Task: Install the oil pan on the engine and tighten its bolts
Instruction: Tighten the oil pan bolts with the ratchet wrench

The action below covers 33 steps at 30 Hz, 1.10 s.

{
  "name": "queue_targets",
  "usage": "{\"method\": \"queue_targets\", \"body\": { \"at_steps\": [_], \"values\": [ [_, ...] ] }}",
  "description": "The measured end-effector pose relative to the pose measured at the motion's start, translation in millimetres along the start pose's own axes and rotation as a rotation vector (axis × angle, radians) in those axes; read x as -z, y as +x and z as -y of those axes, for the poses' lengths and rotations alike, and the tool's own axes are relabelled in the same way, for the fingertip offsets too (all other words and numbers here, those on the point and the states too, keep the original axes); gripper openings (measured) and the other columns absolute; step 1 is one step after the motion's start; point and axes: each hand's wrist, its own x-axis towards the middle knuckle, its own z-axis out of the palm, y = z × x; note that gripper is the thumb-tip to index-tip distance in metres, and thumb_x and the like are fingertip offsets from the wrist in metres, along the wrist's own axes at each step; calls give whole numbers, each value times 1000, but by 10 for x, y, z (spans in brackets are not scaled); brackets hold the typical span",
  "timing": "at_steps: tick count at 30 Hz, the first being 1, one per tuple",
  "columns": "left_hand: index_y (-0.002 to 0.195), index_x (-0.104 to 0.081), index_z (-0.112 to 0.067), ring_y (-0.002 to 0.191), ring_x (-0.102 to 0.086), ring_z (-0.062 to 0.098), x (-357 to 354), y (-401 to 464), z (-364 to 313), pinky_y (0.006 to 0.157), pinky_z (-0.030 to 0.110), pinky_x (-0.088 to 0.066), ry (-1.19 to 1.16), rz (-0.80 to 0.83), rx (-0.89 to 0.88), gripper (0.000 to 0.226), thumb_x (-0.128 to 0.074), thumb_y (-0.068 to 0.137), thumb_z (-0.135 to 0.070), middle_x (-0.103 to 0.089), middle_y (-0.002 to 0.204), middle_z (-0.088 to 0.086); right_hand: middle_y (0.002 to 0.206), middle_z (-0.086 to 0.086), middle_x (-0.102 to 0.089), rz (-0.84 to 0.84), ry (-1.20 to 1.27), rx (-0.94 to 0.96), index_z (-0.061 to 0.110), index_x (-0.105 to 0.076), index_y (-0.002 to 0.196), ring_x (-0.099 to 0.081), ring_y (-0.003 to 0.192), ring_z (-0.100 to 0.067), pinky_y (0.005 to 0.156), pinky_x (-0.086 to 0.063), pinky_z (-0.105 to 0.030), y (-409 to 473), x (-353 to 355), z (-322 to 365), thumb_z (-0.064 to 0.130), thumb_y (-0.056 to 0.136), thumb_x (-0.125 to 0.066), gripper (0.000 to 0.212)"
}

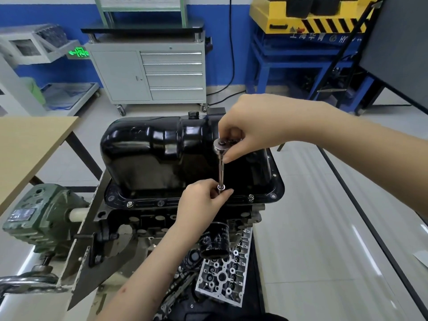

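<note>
The glossy black oil pan [157,149] sits upside-up on the engine block [143,218], its flange running along the near edge. Bolts [130,203] show on the flange at left and right [251,197]. A chrome ratchet [220,144] with a long extension [221,172] stands upright over the near flange. My right hand [254,126] grips the ratchet head from above. My left hand [203,202] pinches the socket at the extension's lower end, right at the flange; the bolt beneath is hidden by my fingers.
A black oil filter [214,242] sticks out of the block below my left wrist. A cylinder head [224,272] lies under the engine. The green stand gearbox [39,218] is at left, a wooden table [25,149] beyond it, a grey drawer cabinet [150,72] behind.
</note>
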Motion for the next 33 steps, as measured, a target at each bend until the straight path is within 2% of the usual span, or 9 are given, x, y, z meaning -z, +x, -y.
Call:
{"method": "queue_targets", "body": {
  "at_steps": [2, 4, 8, 11, 15, 19, 23, 28, 33],
  "values": [
    [73, -63, -12, 64, -55, 15, -5, 4, 2, 63, 34, -47, 10, 4, 8, 24, -66, 80, -35, -56, 61, -4, 58, 12, -44, -7, -24, -22, 16, -62, 88, -39, 53, -1, 36, -28, -15, -5, -10, 15, 54, 77, -59, 40],
    [73, -62, -14, 63, -54, 14, -14, 3, 5, 62, 33, -46, 17, 8, 8, 22, -65, 81, -35, -54, 60, -6, 56, 8, -43, -23, -52, -50, 12, -58, 76, -37, 51, -4, 41, -28, -23, -11, -44, 44, 54, 80, -56, 43],
    [70, -59, -14, 62, -53, 14, -31, -2, 2, 61, 32, -45, 21, 5, 7, 25, -64, 82, -36, -53, 60, -4, 54, 2, -36, -83, -31, -172, 16, -34, 55, -31, 48, -9, 43, -20, -23, -26, -114, 158, 51, 84, -52, 49],
    [71, -59, -13, 61, -53, 15, -38, -17, 4, 59, 30, -44, 21, -8, 8, 26, -63, 82, -36, -54, 60, -4, 55, 2, -35, -85, -26, -206, 16, -32, 55, -31, 48, -10, 43, -19, -23, -29, -122, 209, 50, 86, -50, 50],
    [64, -45, -15, 54, -41, 13, -36, -6, 5, 54, 26, -30, 40, 8, -41, 31, -59, 87, -31, -39, 52, -10, 55, 2, -36, -42, -54, -180, 16, -33, 55, -32, 48, -9, 43, -19, -23, -20, -86, 190, 54, 86, -47, 51],
    [64, -46, -13, 54, -41, 14, -33, 12, 13, 53, 25, -27, 68, 22, -67, 30, -57, 88, -29, -37, 52, -10, 54, 3, -37, -6, -87, -150, 16, -34, 56, -33, 47, -10, 43, -19, -24, -44, -63, 151, 56, 87, -44, 52],
    [67, -48, -17, 57, -46, 12, -57, 13, 16, 54, 23, -30, 63, 16, -22, 27, -57, 87, -34, -43, 54, -11, 57, 2, -35, -46, -59, -237, 17, -31, 56, -31, 49, -10, 45, -17, -24, -77, -98, 201, 53, 88, -43, 49],
    [70, -58, -13, 63, -56, 16, -47, 1, 7, 59, 29, -44, 44, -1, 23, 28, -60, 84, -38, -54, 59, -7, 60, 1, -34, -58, 18, -296, 16, -31, 57, -29, 52, -11, 46, -17, -25, -45, -114, 288, 45, 91, -44, 46],
    [68, -54, -15, 62, -54, 15, 25, 5, -22, 56, 27, -40, 94, 31, -16, 30, -60, 83, -40, -52, 58, -8, 61, 3, -34, -63, 71, -387, 18, -31, 58, -29, 53, -11, 47, -19, -26, -59, -151, 331, 45, 92, -42, 45]
  ]
}}
